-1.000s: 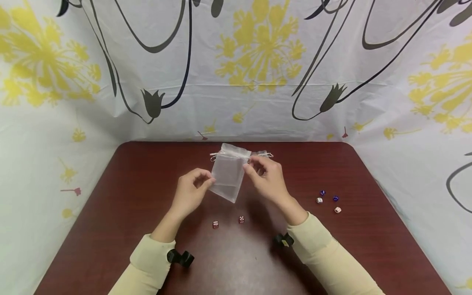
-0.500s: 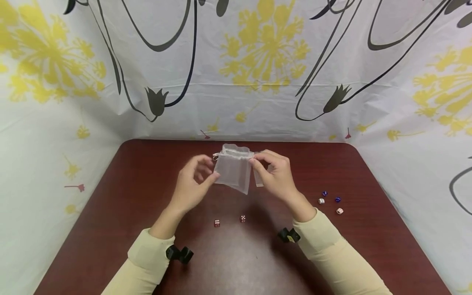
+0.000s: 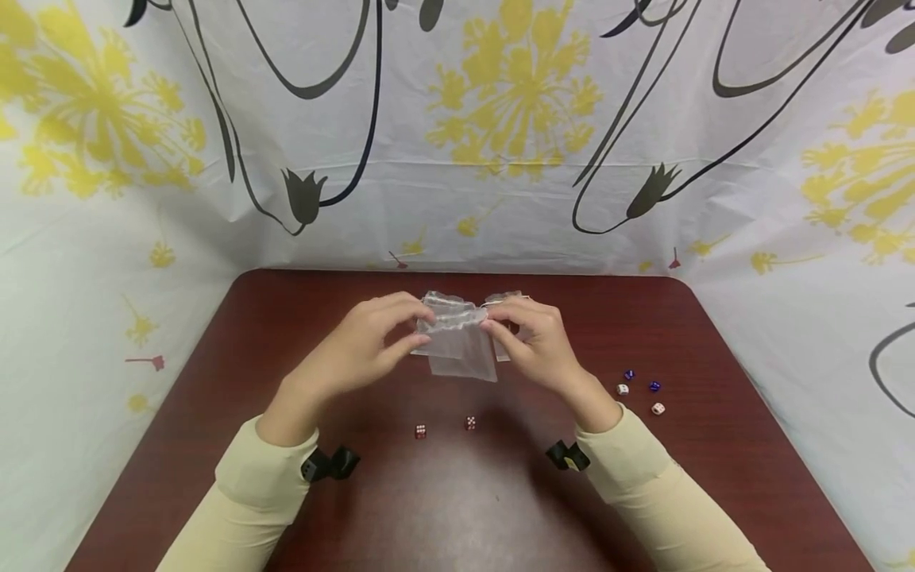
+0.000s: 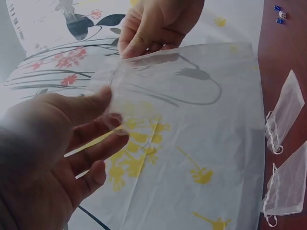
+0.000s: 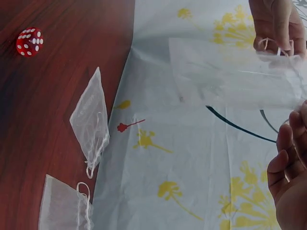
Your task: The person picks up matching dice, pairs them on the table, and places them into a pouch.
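A sheer white drawstring bag is held up above the far middle of the table, its gathered mouth toward the wall. My right hand pinches the right side of the mouth between thumb and fingers. At the left side, my left hand has thumb and fingertips round the rim, with white cord loops by its fingertips in the right wrist view. Behind it lie two similar bags on the table: one bag farther right, another bag partly hidden by the held one in the head view.
Two red dice lie on the dark red table, nearer than the hands. Two blue dice and two white dice are grouped at the right. A flower-printed cloth hangs right behind the table.
My left hand has left the bag's lower side and come up to its mouth. The bag has turned and moved slightly right; the bags behind show more. My right hand has kept its pinch.
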